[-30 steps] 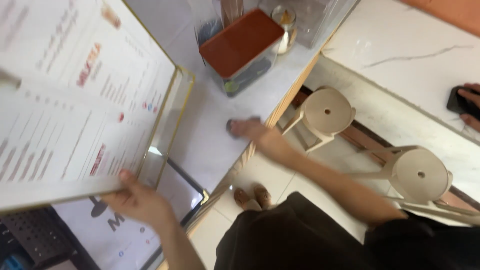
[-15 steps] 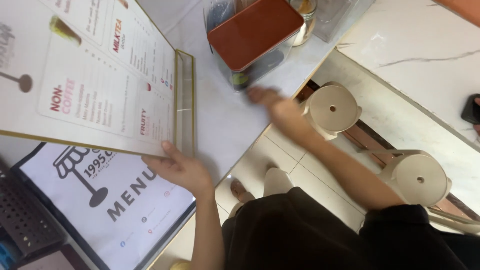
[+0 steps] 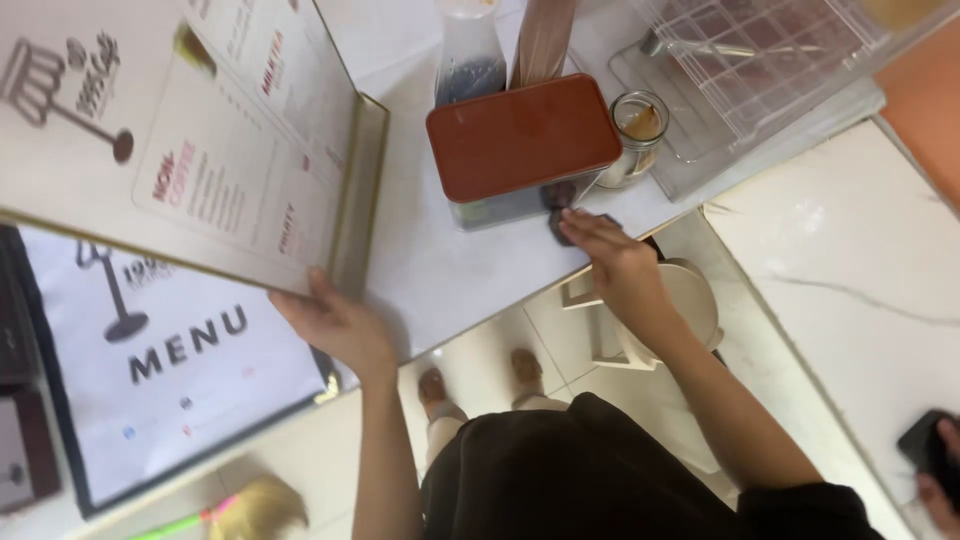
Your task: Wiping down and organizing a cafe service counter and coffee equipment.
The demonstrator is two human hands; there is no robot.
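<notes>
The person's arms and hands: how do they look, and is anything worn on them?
Both forearms are bare right down to the wrist. No sleeve reaches them; only a dark, short-sleeved top shows near the shoulders. The left hand and the right hand wear no gloves, and I can see no watch, bracelet or ring. The fingers are uncovered; nail details are too blurred to tell.

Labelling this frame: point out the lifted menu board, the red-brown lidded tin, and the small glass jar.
lifted menu board [image 3: 230,190], head view, on its printed page.
red-brown lidded tin [image 3: 520,135], head view, middle of the lid.
small glass jar [image 3: 638,125], head view, on its open top.
</notes>
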